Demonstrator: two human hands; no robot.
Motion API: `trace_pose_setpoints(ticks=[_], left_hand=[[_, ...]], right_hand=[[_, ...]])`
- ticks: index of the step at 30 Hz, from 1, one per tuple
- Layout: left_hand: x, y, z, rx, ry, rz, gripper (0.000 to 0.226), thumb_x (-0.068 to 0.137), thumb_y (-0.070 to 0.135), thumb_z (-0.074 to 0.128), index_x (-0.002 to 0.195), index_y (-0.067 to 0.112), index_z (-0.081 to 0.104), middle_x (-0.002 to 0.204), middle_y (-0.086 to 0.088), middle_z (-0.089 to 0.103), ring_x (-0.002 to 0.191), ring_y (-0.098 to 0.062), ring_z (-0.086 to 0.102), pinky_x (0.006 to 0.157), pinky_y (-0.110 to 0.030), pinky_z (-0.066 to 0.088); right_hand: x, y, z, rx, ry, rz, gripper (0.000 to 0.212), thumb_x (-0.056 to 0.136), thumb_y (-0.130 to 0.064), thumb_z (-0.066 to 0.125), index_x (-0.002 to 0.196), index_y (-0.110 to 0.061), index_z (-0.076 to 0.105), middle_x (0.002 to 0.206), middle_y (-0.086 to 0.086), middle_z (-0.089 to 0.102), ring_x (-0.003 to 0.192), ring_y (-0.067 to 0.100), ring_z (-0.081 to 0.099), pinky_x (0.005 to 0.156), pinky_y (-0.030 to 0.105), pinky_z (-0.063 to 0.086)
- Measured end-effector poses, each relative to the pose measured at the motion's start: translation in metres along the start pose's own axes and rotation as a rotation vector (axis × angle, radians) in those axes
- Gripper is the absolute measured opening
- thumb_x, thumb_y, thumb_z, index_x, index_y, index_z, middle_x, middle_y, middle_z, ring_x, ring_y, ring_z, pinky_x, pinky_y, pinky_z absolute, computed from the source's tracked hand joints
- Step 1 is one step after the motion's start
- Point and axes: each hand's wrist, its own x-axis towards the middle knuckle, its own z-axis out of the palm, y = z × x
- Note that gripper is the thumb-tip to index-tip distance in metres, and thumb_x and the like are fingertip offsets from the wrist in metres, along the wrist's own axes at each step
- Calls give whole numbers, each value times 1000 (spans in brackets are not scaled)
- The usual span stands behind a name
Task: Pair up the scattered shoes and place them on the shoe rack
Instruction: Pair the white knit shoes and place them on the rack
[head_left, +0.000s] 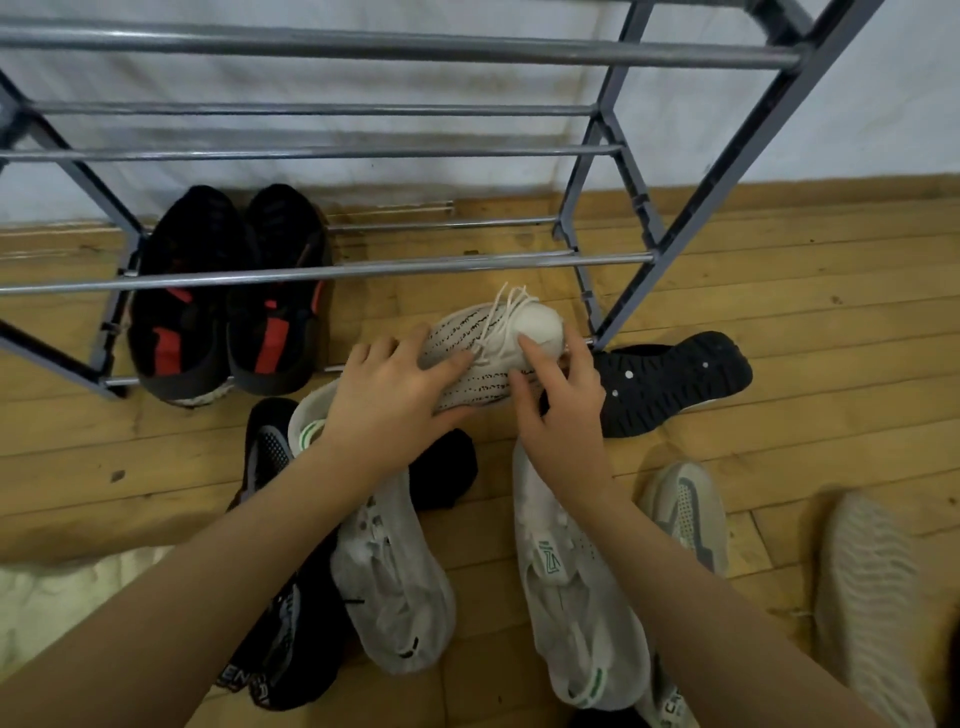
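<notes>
While a black-and-red sneaker pair is sitting at the grey metal shoe rack's left end, a white speckled knit sneaker is being gripped at its front rail by the left hand and right hand.

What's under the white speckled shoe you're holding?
Under the white speckled shoe: wooden floor and the rack's front rail. Both hands cover its near side.

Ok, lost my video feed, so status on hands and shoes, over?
Left hand and right hand both grip the white knit shoe at the rack. Black pair already racked. Black shoe lies sole-up beside it.
</notes>
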Motion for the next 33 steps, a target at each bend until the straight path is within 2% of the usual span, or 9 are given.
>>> trace_pose_setpoints(ticks=[2,4,9,12,17,22,27,30,33], left_hand=[[-21,4,-5,-21,3,-90,54,74,50,67,120,22,61,122,-27,56,96,-47,57,81,-53,45],[-43,10,-7,-66,-15,-189,55,77,51,63,124,24,58,128,-25,52,103,-47,54,85,-53,42],[-96,22,0,-125,-45,-319,58,82,55,52,132,26,48,133,-23,48,108,-45,52,88,-54,42],[-114,24,9,-97,-64,-365,59,86,56,48,137,28,41,138,-22,43,115,-44,47,91,-53,40],[-117,42,24,52,-179,-392,62,92,59,29,145,31,14,151,-21,19,127,-39,33,99,-50,32],[-114,36,19,-21,-283,-387,76,87,61,39,145,31,1,152,-23,10,133,-43,24,104,-54,27],[-138,36,12,-56,-355,-337,86,79,64,50,143,37,-1,149,-26,12,129,-46,29,103,-52,30],[-139,44,13,-20,-384,-290,90,75,60,59,141,40,0,149,-29,5,128,-48,28,104,-51,30],[-145,46,18,-59,-409,-288,99,69,66,61,140,43,-4,149,-29,-1,128,-48,26,103,-51,31]], right_hand=[[-8,-12,2,-16,-4,-54,36,92,-20,55,126,-11,57,143,27,33,111,43,50,94,56,38],[-18,-21,4,-46,-26,-85,35,92,-26,54,125,-15,58,145,24,31,120,41,44,101,47,31],[-46,-29,9,-102,-140,-141,34,92,-37,47,122,-25,58,150,15,29,126,35,38,96,32,21],[-60,-27,18,-96,-274,-117,34,93,-38,45,125,-29,55,153,11,21,132,32,31,101,38,22],[-72,-10,30,-192,-541,-14,40,98,-41,36,138,-39,38,158,4,7,137,27,27,105,45,25],[-83,-6,19,-207,-475,-21,43,96,-45,36,139,-41,33,156,1,17,135,26,29,106,43,20],[-111,1,-1,-263,-414,18,42,95,-46,37,136,-41,38,149,2,33,133,25,32,108,41,15],[-125,6,-9,-353,-420,55,41,94,-50,36,134,-42,41,149,0,34,133,26,32,109,44,13],[-145,24,-20,-545,-486,78,48,88,-63,27,133,-47,35,153,-1,25,139,30,17,109,55,2]])
